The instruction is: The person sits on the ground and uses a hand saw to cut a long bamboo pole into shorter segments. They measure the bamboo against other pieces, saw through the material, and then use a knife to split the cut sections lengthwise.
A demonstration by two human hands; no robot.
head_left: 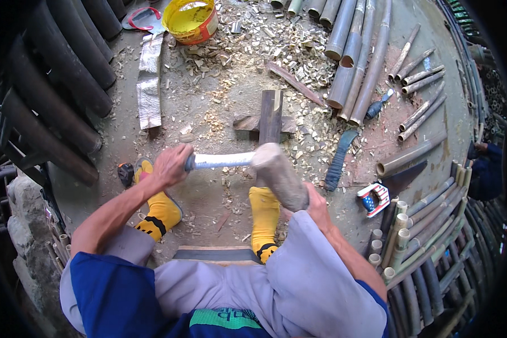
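Observation:
My left hand (172,164) is closed round the blue-wrapped handle of a knife (222,160). Its pale blade points right, and the tip end is hidden behind a thick wooden mallet (280,176). My right hand (316,207) grips the mallet at its near end, by my right knee, with the fingers partly hidden. Just beyond the mallet a dark piece of split bamboo (271,115) rests across a short wooden block (247,123). Whether the blade touches the bamboo cannot be seen.
A yellow bucket (207,28) stands far left amid wood chips (281,42). Bamboo poles (372,67) lie to the right, near a handsaw (397,180) and a dark-wrapped tool (341,160). A whitish plank (150,84) and dark curved pieces (62,107) lie left. My yellow-socked feet (265,214) flank the work.

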